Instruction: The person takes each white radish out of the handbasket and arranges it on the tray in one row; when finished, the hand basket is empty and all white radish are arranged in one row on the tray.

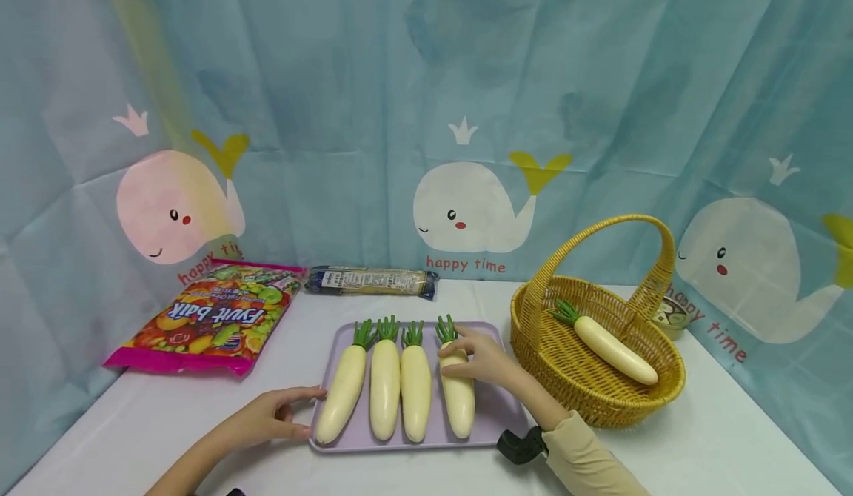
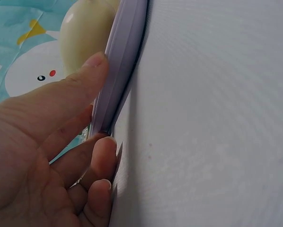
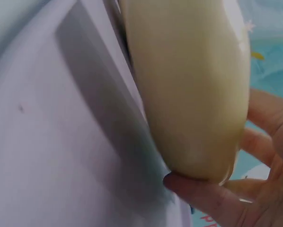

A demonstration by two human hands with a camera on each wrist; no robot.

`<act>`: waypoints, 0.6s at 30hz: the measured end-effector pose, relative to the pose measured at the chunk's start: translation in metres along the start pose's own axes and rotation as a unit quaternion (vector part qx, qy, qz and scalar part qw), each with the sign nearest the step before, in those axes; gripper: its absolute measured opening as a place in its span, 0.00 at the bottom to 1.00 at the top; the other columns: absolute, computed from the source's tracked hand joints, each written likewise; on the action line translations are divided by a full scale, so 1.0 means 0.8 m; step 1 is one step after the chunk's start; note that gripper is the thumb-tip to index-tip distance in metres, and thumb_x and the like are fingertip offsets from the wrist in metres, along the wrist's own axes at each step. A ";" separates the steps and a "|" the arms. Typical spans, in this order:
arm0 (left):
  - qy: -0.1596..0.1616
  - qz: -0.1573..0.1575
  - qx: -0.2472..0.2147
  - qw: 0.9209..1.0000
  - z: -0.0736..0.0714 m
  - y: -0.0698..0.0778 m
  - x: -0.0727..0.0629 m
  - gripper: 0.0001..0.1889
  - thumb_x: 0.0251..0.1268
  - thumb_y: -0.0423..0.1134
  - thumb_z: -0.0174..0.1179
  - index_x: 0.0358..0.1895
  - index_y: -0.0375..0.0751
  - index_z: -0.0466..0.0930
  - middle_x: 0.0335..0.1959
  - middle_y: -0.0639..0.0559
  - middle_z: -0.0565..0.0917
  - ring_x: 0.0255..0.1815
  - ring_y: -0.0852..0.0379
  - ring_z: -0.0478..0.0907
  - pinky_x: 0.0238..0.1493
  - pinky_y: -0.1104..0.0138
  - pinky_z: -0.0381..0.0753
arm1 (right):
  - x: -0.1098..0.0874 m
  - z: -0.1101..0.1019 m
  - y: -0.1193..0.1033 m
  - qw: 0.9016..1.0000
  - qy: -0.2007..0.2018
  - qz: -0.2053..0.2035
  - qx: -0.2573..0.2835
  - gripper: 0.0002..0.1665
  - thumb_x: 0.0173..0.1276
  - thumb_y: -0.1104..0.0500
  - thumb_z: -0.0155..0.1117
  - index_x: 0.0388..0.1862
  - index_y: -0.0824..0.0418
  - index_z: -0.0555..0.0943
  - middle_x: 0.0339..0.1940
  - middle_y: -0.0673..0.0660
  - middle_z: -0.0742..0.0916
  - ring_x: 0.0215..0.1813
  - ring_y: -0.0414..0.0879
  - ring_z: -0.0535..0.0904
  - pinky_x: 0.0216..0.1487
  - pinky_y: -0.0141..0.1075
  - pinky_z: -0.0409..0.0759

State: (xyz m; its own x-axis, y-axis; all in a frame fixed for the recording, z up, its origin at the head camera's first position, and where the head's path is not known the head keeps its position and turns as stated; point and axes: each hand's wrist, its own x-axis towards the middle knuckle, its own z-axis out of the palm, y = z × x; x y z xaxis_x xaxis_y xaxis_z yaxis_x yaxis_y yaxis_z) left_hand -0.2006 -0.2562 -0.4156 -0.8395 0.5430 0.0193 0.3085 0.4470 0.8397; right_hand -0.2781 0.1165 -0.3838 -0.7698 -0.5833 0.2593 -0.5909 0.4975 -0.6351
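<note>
On a lilac tray [image 1: 493, 407] lies a white radish [image 1: 460, 411] with green stalks, the rightmost of a row; my right hand [image 1: 483, 363] grips it near its stalk end. In the right wrist view the radish [image 3: 189, 85] fills the middle, thumb and fingers around its end. Three more white radishes lie to its left: a slanted one [image 1: 341, 400], a straight one [image 1: 385, 392] and another [image 1: 416, 392]. My left hand [image 1: 266, 418] is at the tray's left rim, index finger and thumb spread; the left wrist view shows its thumb [image 2: 80, 80] against the rim.
Right of the tray stands a wicker basket [image 1: 556, 377] with a tall handle and one white radish [image 1: 613, 348] inside. A round tin [image 1: 671, 314] is behind it. Back left are a fruit candy bag [image 1: 213, 318] and a long wrapped package [image 1: 373, 281], before a whale-print curtain [image 1: 333, 111].
</note>
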 end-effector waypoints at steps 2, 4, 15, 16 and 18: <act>0.003 -0.008 0.001 1.000 0.000 0.001 0.000 0.30 0.53 0.40 0.64 0.57 0.29 0.68 0.21 0.55 0.70 0.18 0.67 0.62 0.19 0.72 0.63 | 0.000 0.004 0.002 1.000 -0.013 0.014 0.001 0.17 0.54 0.49 0.68 0.39 0.58 0.84 0.60 0.74 0.65 0.58 0.67 0.63 0.48 0.51 0.68; 0.006 -0.013 0.000 1.000 0.001 0.001 0.000 0.30 0.52 0.40 0.64 0.58 0.29 0.68 0.20 0.55 0.69 0.18 0.66 0.62 0.19 0.72 0.63 | 0.001 0.007 0.004 0.999 -0.027 0.030 0.006 0.17 0.53 0.51 0.68 0.39 0.59 0.84 0.61 0.74 0.64 0.59 0.66 0.62 0.49 0.52 0.67; 0.005 -0.004 0.004 1.000 0.000 0.000 0.000 0.29 0.53 0.40 0.63 0.57 0.29 0.68 0.22 0.55 0.70 0.18 0.67 0.62 0.19 0.72 0.63 | 0.000 0.003 0.004 0.998 -0.063 0.024 0.009 0.18 0.57 0.52 0.65 0.45 0.58 0.82 0.62 0.72 0.64 0.64 0.63 0.56 0.52 0.51 0.65; 0.005 -0.003 0.003 1.000 0.001 0.000 -0.001 0.29 0.53 0.40 0.63 0.57 0.29 0.68 0.21 0.56 0.70 0.18 0.67 0.62 0.19 0.72 0.63 | 0.000 0.003 0.004 0.997 -0.067 0.020 0.012 0.18 0.58 0.52 0.65 0.46 0.59 0.82 0.62 0.72 0.65 0.64 0.62 0.56 0.52 0.50 0.65; 0.005 0.000 0.002 1.000 0.001 0.001 -0.001 0.29 0.54 0.40 0.63 0.57 0.28 0.68 0.21 0.56 0.70 0.18 0.67 0.62 0.19 0.72 0.63 | 0.000 0.001 0.004 0.997 -0.077 0.015 0.018 0.19 0.59 0.52 0.64 0.48 0.59 0.81 0.62 0.72 0.65 0.64 0.62 0.56 0.52 0.50 0.66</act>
State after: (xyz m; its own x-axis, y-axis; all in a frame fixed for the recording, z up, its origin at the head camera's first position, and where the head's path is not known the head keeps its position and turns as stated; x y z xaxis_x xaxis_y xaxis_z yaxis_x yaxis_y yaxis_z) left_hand -0.1993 -0.2558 -0.4155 -0.8436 0.5364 0.0244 0.3104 0.4501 0.8373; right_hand -0.2798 0.1176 -0.3867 -0.7395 -0.6610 0.1270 -0.5569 0.4949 -0.6670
